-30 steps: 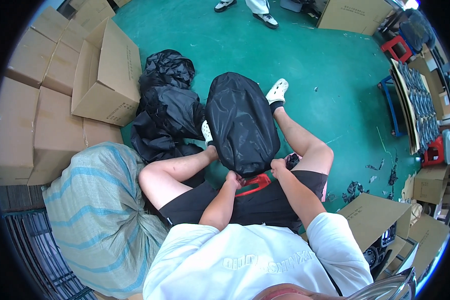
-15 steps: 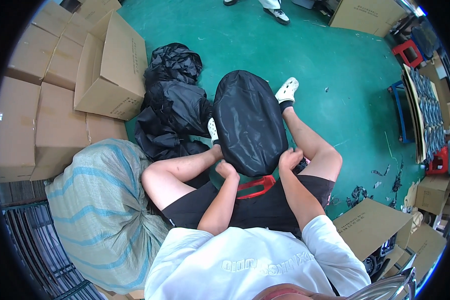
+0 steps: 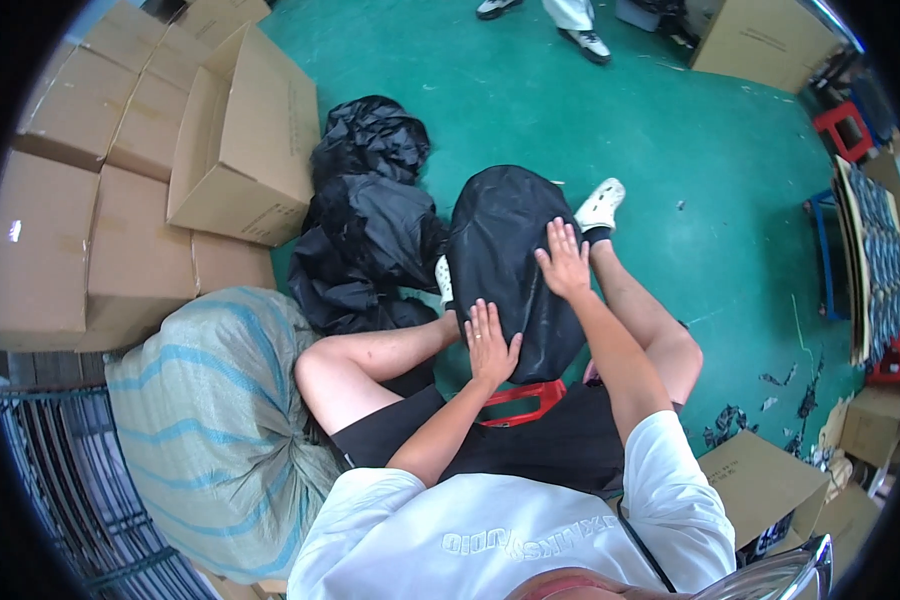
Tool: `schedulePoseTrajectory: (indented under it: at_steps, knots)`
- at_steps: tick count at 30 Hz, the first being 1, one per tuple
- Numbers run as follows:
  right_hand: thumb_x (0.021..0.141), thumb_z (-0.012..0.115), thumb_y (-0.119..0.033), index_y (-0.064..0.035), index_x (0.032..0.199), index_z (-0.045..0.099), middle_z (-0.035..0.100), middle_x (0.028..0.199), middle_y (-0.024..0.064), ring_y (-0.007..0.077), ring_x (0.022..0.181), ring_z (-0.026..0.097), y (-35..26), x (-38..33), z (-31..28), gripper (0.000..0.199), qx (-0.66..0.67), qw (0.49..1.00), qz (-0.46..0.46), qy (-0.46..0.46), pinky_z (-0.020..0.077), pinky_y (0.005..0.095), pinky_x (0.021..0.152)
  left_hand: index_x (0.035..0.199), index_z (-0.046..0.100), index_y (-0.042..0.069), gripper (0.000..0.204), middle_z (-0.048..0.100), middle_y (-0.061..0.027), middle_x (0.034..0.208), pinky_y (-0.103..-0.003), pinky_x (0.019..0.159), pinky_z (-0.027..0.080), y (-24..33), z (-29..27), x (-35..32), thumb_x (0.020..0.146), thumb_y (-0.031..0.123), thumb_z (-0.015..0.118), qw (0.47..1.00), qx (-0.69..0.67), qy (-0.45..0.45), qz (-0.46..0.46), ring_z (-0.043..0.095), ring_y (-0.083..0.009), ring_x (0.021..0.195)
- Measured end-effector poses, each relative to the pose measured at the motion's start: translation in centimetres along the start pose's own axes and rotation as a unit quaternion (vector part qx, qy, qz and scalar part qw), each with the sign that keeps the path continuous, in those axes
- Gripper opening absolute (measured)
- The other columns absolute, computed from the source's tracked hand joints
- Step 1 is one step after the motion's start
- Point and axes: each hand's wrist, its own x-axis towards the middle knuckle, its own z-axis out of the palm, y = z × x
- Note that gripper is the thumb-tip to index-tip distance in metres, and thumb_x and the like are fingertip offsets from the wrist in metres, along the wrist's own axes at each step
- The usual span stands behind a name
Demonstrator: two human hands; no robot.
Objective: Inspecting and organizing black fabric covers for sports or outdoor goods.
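Green floor [image 3: 700,250] beneath a heap of crumpled black sheeting [image 3: 375,225] at left, torn dark scraps [image 3: 732,415] at right.

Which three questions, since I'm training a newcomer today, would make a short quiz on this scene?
1. Both bare hands lie over the oval bundle in smooth black sheeting. Which one is farther from the person's torso?
2. True or false: a bulging grey-green woven sack with blue stripes stands on the person's left.
3. What shows at the bundle's end nearest the torso?
a) a blue metal trolley
b) a flat red open frame
c) a brown cardboard box

Key: 1. The right hand; the left hand is nearer. 2. True. 3. b
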Motion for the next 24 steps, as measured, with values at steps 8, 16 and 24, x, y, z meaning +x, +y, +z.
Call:
schedulePoseTrajectory:
  at_steps: [8,16,24]
  knots:
    - [0.089,0.062,-0.025,-0.0003,0.124,0.056,0.054,0.131,0.0244,0.0390,0.124,0.049,0.7,-2.4,-6.2,0.044,0.246,0.967,-0.069,-0.001,0.0384,0.0444,0.105,0.117,0.050,0.002,0.045,0.056,-0.0182,0.113,-0.045,0.093,0.041,-12.8,-6.8,10.2,0.080,0.021,0.068,0.973,-0.020,0.219,-0.071,0.053,-0.0370,0.109]
    - [0.085,0.063,-0.023,-0.0002,0.115,0.062,0.065,0.111,0.0222,0.0379,0.103,0.061,11.9,-14.1,-16.0,0.037,-0.153,0.977,0.128,0.081,0.0481,0.0445,0.089,0.125,0.043,0.002,0.060,0.055,-0.0169,0.123,-0.044,0.099,0.047,-30.5,-13.7,13.0,0.079,0.027,0.073,0.854,0.179,0.058,-0.485,0.057,-0.0330,0.116]
    - [0.087,0.062,-0.026,-0.0001,0.108,0.064,0.065,0.106,0.0226,0.0376,0.098,0.063,10.4,-13.2,-15.0,0.033,-0.064,0.972,0.220,0.054,0.0499,0.0445,0.085,0.100,0.069,0.008,0.022,0.070,-0.0144,0.107,-0.043,0.085,0.055,-31.7,-15.9,12.2,0.090,0.025,0.061,0.883,0.177,0.007,-0.435,0.067,-0.0320,0.101]
